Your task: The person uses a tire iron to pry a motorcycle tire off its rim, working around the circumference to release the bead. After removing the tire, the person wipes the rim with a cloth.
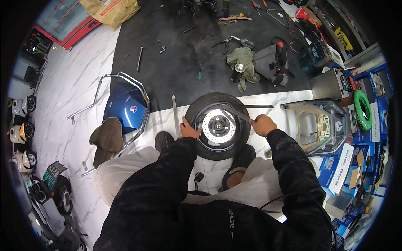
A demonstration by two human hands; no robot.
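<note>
One flat metal lever is clenched in the right hand; left of that grip, the left hand rests half-open against the tyre.

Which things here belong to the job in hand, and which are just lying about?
Job:
- wheel, under the left hand
- metal lever in the right hand
- second lever across the tyre

Lying about, apparently:
- blue panel
- green-handled screwdriver
- spray can
- green cloth

Two hands, one loose wheel, one brake disc and three tyre levers are in view. There are two black shoes and one spray can.
</note>
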